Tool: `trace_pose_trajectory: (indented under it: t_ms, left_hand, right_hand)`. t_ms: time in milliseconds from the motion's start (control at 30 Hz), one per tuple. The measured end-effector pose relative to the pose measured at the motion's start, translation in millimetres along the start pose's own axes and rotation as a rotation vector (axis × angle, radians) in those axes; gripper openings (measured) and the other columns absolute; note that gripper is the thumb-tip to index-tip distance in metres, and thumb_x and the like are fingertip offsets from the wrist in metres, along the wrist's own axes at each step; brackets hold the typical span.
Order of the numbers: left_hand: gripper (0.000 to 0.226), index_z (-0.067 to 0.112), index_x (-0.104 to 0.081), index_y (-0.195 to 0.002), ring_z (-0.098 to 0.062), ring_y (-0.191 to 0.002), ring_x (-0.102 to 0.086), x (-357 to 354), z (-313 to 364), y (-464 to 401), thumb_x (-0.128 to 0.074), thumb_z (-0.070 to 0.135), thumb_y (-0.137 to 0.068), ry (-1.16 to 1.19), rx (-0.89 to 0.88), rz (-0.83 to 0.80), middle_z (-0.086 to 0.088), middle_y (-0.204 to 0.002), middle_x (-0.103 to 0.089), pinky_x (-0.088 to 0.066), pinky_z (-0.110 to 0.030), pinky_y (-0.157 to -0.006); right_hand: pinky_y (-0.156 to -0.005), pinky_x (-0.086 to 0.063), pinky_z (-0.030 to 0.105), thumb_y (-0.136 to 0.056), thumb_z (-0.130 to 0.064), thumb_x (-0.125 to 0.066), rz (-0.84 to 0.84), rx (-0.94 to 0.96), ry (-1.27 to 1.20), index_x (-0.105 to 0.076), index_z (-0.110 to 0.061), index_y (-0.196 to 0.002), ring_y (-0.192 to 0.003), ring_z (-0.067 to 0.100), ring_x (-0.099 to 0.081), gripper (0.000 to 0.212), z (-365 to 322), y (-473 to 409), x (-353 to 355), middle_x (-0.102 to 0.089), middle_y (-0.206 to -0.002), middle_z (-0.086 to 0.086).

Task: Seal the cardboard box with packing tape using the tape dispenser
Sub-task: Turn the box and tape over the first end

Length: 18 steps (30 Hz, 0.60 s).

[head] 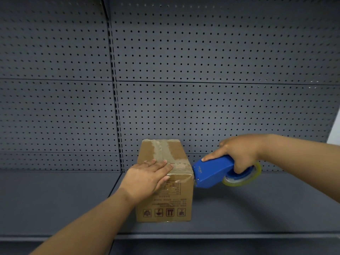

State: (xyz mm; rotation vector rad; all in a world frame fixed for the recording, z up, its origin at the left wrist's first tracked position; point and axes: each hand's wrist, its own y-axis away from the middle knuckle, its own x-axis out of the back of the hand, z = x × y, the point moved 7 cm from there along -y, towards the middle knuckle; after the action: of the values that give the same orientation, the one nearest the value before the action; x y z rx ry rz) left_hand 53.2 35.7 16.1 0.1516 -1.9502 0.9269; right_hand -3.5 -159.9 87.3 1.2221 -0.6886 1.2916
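Observation:
A brown cardboard box (171, 197) stands on a dark grey shelf (239, 208), its flaps closed and clear tape running along the top seam. My left hand (147, 176) lies flat with fingers spread on the box's top near the front edge. My right hand (241, 152) grips a blue tape dispenser (213, 171) with a roll of clear tape (244, 178). The dispenser's nose touches the box's upper right front corner.
A grey pegboard wall (202, 70) rises right behind the box. The shelf's front lip (220, 236) runs across the bottom of the view. A vertical slotted upright (116, 107) divides two shelf bays just left of the box.

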Motion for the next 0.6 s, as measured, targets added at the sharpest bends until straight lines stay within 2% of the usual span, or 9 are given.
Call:
trace_pose_trajectory:
  t_ms: [100, 200, 333, 500, 600]
  left_hand:
    - [0.063, 0.028, -0.069, -0.107, -0.018, -0.084, -0.072, 2.2, 2.1, -1.0, -0.008, 0.043, -0.098, -0.008, -0.019, 0.020, 0.006, -0.104, -0.073, -0.059, -0.032, -0.066]
    - [0.064, 0.029, -0.070, -0.106, -0.017, -0.083, -0.072, 5.0, 3.5, -2.1, -0.008, 0.043, -0.098, -0.011, -0.028, 0.029, 0.006, -0.103, -0.074, -0.059, -0.031, -0.066]
    - [0.063, 0.029, -0.070, -0.106, -0.018, -0.083, -0.072, 4.1, 2.4, -1.8, -0.009, 0.044, -0.098, 0.003, -0.015, 0.025, 0.006, -0.103, -0.074, -0.059, -0.032, -0.065]
    - [0.062, 0.029, -0.069, -0.107, -0.019, -0.083, -0.073, 3.7, 2.8, -2.1, -0.010, 0.044, -0.098, 0.013, -0.002, 0.001, 0.005, -0.102, -0.074, -0.059, -0.032, -0.064]
    - [0.061, 0.029, -0.070, -0.107, -0.020, -0.083, -0.072, 3.5, 0.2, -1.6, -0.011, 0.044, -0.098, 0.022, -0.001, -0.019, 0.005, -0.102, -0.074, -0.059, -0.033, -0.065]
  right_hand:
    - [-0.073, -0.051, 0.032, -0.076, -0.015, -0.058, -0.034, -0.018, 0.028, -0.023, -0.069, -0.128, -0.089, 0.020, -0.059, 0.083, -2.2, -1.3, 3.2, -0.053, -0.106, -0.003]
    - [-0.067, -0.046, 0.028, -0.078, -0.013, -0.057, -0.063, -0.041, 0.069, -0.024, -0.067, -0.129, -0.090, 0.021, -0.058, 0.081, -4.1, -1.6, 9.2, -0.053, -0.108, -0.003]
    - [-0.067, -0.044, 0.029, -0.078, -0.014, -0.056, -0.086, -0.065, 0.122, -0.024, -0.067, -0.129, -0.094, 0.022, -0.057, 0.080, -6.7, -5.2, 15.3, -0.053, -0.107, -0.003]
    - [-0.063, -0.044, 0.029, -0.076, -0.012, -0.054, -0.091, -0.105, 0.111, -0.030, -0.063, -0.130, -0.080, 0.017, -0.055, 0.078, -13.7, -6.7, 18.5, -0.054, -0.106, -0.005]
    - [-0.071, -0.049, 0.029, -0.068, -0.010, -0.063, -0.119, -0.089, 0.415, -0.032, -0.053, -0.136, -0.098, 0.019, -0.058, 0.086, -30.0, -14.4, -0.5, -0.057, -0.119, -0.007]
